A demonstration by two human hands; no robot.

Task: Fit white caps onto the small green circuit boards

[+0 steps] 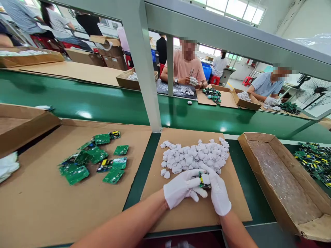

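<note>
Both my hands wear white gloves and meet over the right cardboard sheet. Between them is a small green circuit board (204, 185) with a yellow part and a white piece (206, 178) on it. My left hand (182, 187) holds the board from the left, its lower fingers spread beneath. My right hand (218, 189) closes on the board's right side, fingertips at the white piece. Just beyond the hands lies a heap of small white pieces (193, 155). Several green circuit boards (95, 155) lie in a loose pile on the left cardboard sheet (77, 213).
An open cardboard box (284, 179) with a clear plastic lining stands at the right, beside many circuit boards (314, 160). Another box (26, 127) and a white glove (7, 167) are at the left. A grey post (144, 69) rises ahead; people work across the green surface (108, 106).
</note>
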